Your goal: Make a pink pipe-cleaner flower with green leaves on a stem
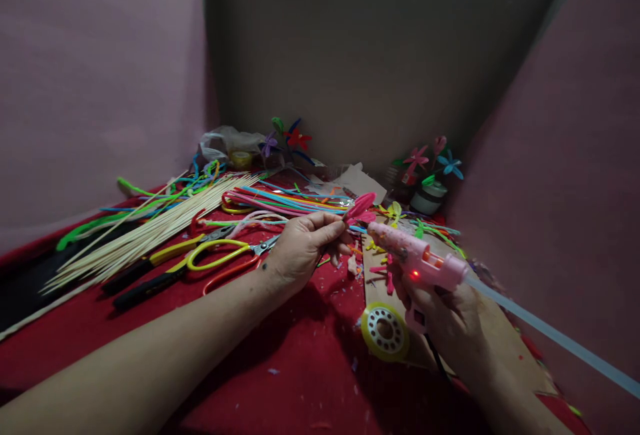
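My two hands are apart from each other. With my left hand (303,248), in the middle of the frame, I pinch the pink flower (361,208) between thumb and fingers; its petals point to the upper right. My right hand (445,312), in the lower right, is closed around the handle of the pink glue gun (407,252). A red light (415,274) glows on the side of the gun. Its nozzle is just beside the petals, but I cannot tell if they touch. From the back of the gun, a long pale glue stick (550,332) goes to the right edge of the frame.

Below the gun there is a roll of yellow tape (369,333), at the edge of the cardboard (505,345). All this is on the red cloth (310,362).

Left of my left hand lie the scissors (227,243) with one yellow and one red handle, and next to them the pliers (175,252). Farther to the left is a bundle of thin sticks (150,225). Behind my left hand, colourful pipe cleaners (295,202) lie together. At the upper centre I see a red flower (297,138), and at the upper right a blue flower (450,165) above a jar (429,198).
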{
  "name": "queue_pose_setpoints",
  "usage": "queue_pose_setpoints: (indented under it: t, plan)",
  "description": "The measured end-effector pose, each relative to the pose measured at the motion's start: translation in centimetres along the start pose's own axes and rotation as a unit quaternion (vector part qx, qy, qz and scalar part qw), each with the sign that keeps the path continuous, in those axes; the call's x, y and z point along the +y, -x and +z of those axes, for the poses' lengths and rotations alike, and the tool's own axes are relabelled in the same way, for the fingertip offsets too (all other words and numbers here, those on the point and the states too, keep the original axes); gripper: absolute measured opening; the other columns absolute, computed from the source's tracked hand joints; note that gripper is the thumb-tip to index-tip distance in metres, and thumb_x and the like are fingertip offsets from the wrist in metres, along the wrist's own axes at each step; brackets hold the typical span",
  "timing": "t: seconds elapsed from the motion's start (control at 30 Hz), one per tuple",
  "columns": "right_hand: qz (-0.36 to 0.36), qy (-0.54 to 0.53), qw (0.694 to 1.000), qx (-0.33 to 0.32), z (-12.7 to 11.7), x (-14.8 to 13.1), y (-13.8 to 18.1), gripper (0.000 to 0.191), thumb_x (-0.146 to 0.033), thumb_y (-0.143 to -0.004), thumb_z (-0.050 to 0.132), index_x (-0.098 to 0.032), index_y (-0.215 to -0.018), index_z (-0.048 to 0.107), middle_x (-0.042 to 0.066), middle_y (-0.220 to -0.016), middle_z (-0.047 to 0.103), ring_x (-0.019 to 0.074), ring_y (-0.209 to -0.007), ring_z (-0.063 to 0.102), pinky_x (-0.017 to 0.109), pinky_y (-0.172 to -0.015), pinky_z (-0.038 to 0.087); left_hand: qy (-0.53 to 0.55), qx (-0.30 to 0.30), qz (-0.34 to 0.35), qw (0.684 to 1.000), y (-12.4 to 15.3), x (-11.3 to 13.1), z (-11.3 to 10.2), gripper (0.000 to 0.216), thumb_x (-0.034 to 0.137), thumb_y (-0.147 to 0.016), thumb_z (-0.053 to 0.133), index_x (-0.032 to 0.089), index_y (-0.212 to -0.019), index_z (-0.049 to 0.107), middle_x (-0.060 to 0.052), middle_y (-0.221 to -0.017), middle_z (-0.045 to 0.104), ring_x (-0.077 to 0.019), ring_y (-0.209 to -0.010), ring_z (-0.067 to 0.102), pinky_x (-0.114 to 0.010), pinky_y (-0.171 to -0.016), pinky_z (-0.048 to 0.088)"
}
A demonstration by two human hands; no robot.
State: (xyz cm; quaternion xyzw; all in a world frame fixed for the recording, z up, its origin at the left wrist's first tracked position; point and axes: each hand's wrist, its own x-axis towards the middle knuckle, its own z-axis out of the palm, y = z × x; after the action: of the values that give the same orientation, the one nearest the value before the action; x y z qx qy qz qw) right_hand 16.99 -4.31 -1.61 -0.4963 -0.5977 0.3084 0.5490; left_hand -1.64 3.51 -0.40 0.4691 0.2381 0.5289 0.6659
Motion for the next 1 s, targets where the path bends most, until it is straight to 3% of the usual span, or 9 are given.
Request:
queue_pose_setpoints:
  t: [0.2,0.37,0.5,0.73,0.87,1.0]
  plan:
    - [-0.027,-0.012,1.0,-0.008,0.2,-0.5,-0.2,0.02,-0.038,-0.077,0.058,-0.022,-0.081,0.069,0.003,-0.058,0.057,0.012,-0.044,0.04,0.025,-0.036,0.033,-0.003,-0.006,0.0,1.0,0.0,0.0,-0.1,0.012,0.022,-0.073,0.063,0.011,-0.074,0.059,-0.002,-0.063,0.063,-0.0095,-0.05,0.058,-0.02,-0.047,0.041]
    - [-0.025,-0.006,1.0,-0.017,0.2,-0.6,-0.2,0.028,-0.038,-0.077,0.059,-0.024,-0.101,0.066,0.003,-0.065,0.062,0.0124,-0.045,0.04,0.026,-0.038,0.034,-0.005,0.001,0.001,1.0,0.0,0.0,-0.1,0.011,0.022,-0.073,0.063,0.011,-0.074,0.059,-0.002,-0.062,0.063,-0.0091,-0.049,0.058,-0.019,-0.047,0.041]
    - [-0.014,0.003,1.0,-0.013,0.2,0.0,0.0,0.026,-0.043,-0.077,0.057,-0.024,-0.091,0.069,0.001,-0.057,0.056,0.0113,-0.043,0.038,0.024,-0.035,0.031,-0.004,0.001,0.003,1.0,-0.1,-0.1,0.0,0.011,0.022,-0.072,0.064,0.011,-0.073,0.059,-0.002,-0.06,0.063,-0.0093,-0.049,0.058,-0.019,-0.046,0.041]
    - [-0.008,0.022,0.999,-0.027,0.0,0.3,0.1,0.035,-0.041,-0.08,0.055,-0.024,-0.109,0.063,0.004,-0.068,0.062,0.0112,-0.043,0.039,0.024,-0.036,0.032,-0.003,0.001,0.006,1.0,0.0,-0.1,-0.1,0.014,0.023,-0.071,0.066,0.011,-0.072,0.06,-0.002,-0.06,0.063,-0.0097,-0.05,0.058,-0.02,-0.046,0.041]
    - [-0.029,0.026,0.998,-0.054,-0.1,-0.4,0.0,0.043,-0.041,-0.08,0.052,-0.025,-0.12,0.056,0.007,-0.086,0.065,0.0129,-0.048,0.045,0.025,-0.038,0.034,-0.003,0.0,-0.001,1.0,0.1,0.2,0.1,0.014,0.024,-0.072,0.065,0.011,-0.071,0.059,-0.001,-0.06,0.062,-0.0091,-0.049,0.057,-0.02,-0.047,0.04]
    - [0.001,0.034,0.999,-0.022,-0.1,-1.0,0.1,0.046,-0.041,-0.079,0.052,-0.022,-0.121,0.055,0.004,-0.065,0.06,0.0114,-0.041,0.038,0.024,-0.033,0.03,-0.001,0.003,0.001,1.0,0.0,0.2,0.1,0.013,0.023,-0.072,0.065,0.011,-0.071,0.059,-0.002,-0.061,0.063,-0.0089,-0.05,0.058,-0.019,-0.048,0.041]
